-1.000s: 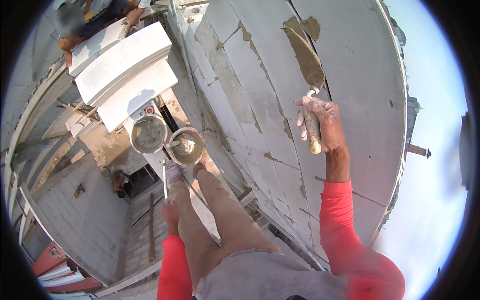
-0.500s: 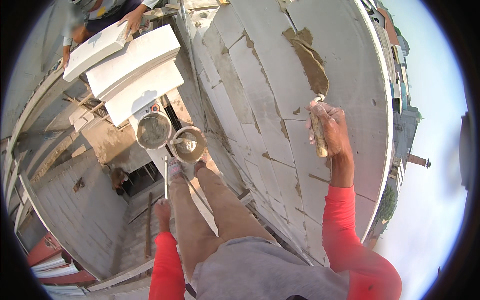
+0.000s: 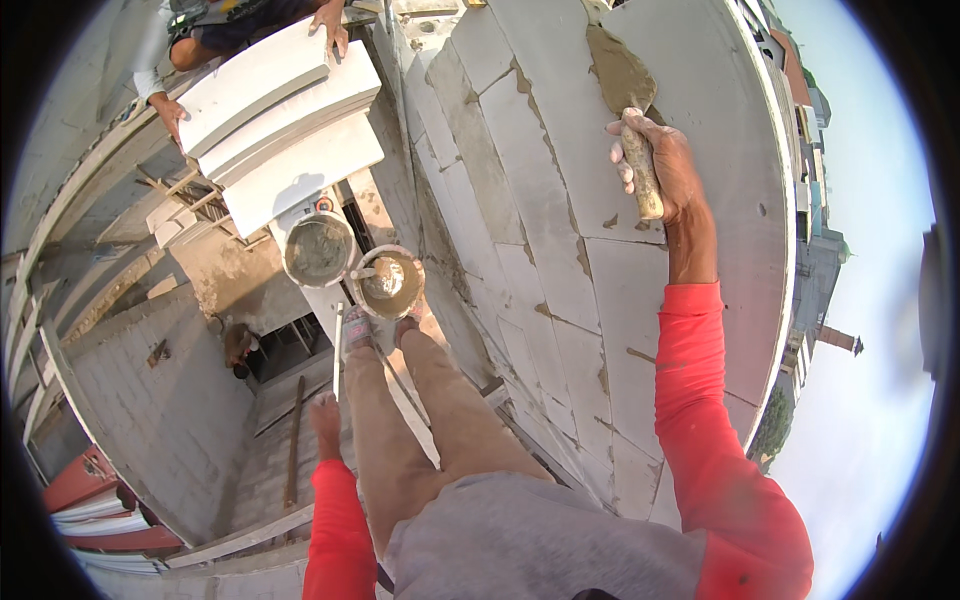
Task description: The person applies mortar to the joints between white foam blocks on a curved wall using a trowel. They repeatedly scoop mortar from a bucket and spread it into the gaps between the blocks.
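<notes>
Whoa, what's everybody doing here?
The person's right hand grips a trowel by a wall of pale blocks; grey-brown mortar shows in its seams. The left hand hangs near a white stick; whether it holds it isn't clear. Two buckets stand by the feet. Another person has both hands on a white block.

We are seeing the trowel (image 3: pixel 642 168) at the far right, its pale, stained handle (image 3: pixel 645 185) pointing near, its grey-brown blade (image 3: pixel 620 78) pointing far over the light block wall (image 3: pixel 540 200).
</notes>
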A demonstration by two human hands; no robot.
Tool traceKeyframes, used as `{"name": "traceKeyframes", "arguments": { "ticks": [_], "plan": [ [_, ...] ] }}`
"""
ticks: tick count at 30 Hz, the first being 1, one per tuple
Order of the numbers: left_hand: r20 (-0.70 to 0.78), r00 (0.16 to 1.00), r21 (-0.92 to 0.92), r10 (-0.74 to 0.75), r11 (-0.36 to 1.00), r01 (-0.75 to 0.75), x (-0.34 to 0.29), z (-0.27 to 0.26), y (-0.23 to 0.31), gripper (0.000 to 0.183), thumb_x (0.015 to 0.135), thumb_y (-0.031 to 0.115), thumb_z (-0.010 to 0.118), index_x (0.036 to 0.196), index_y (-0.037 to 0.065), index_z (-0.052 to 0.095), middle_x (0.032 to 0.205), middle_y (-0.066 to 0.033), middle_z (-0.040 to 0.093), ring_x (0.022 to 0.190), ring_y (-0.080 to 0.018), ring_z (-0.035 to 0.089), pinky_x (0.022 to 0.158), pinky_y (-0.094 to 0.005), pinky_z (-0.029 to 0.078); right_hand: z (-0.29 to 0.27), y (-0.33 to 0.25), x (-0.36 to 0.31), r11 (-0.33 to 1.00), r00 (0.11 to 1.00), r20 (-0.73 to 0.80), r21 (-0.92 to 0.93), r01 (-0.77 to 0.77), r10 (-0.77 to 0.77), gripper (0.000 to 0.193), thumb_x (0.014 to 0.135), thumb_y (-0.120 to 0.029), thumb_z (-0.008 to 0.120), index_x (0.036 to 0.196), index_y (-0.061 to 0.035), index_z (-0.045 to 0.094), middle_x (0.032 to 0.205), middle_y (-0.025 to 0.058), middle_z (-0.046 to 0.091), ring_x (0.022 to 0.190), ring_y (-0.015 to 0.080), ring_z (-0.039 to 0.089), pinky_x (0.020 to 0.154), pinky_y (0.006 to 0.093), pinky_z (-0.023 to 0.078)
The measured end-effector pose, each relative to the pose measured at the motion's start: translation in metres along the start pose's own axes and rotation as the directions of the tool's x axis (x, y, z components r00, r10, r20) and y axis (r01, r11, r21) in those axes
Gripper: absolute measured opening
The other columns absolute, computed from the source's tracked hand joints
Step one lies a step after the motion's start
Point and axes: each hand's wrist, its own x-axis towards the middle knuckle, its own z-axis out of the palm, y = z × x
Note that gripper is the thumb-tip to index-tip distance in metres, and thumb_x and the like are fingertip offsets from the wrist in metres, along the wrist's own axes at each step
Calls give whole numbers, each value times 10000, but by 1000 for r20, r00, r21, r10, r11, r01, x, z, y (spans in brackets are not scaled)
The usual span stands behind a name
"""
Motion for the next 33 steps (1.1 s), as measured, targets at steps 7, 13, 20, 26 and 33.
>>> {"name": "traceKeyframes", "arguments": {
  "ticks": [7,13,20,26,33],
  "plan": [
    [56,976,-155,-208,964,215,-7,10,-29,307,1022,266,610,837,30,677,668,8,578,567,-95,559,473,-261,398,-16,22,-60,992,998,-41,124,-32,38,365,1056,-281,572,1080,80,615,701,114,630,443,130,554,361,248,486],
    [85,996,18,22,1000,-24,-12,-12,8,311,1020,288,624,939,3,721,692,9,600,618,-77,540,544,-299,429,-11,23,-6,958,996,73,284,33,-56,368,1052,-291,567,1094,73,610,705,111,634,433,128,540,357,249,483],
    [85,995,-81,-44,995,51,0,-15,40,324,1030,278,628,1069,-13,764,751,34,632,682,-68,552,594,-290,441,13,72,-6,936,997,68,349,-54,32,337,1053,-267,553,1088,65,603,706,105,631,428,130,530,342,261,462],
    [95,995,-26,-35,999,38,8,-11,36,304,1009,252,635,1063,-20,761,754,6,656,685,-81,573,600,-296,454,-2,55,-19,908,996,66,419,30,-63,352,1047,-281,583,1094,67,601,705,110,632,416,134,530,339,263,473],
    [131,991,-114,16,994,-1,16,-5,43,317,996,263,633,1028,-27,756,772,-11,678,680,-101,601,602,-315,479,25,59,-43,996,991,-98,8,-87,87,352,1043,-303,604,1021,46,638,684,101,616,418,141,534,346,287,442]
  ]
}}
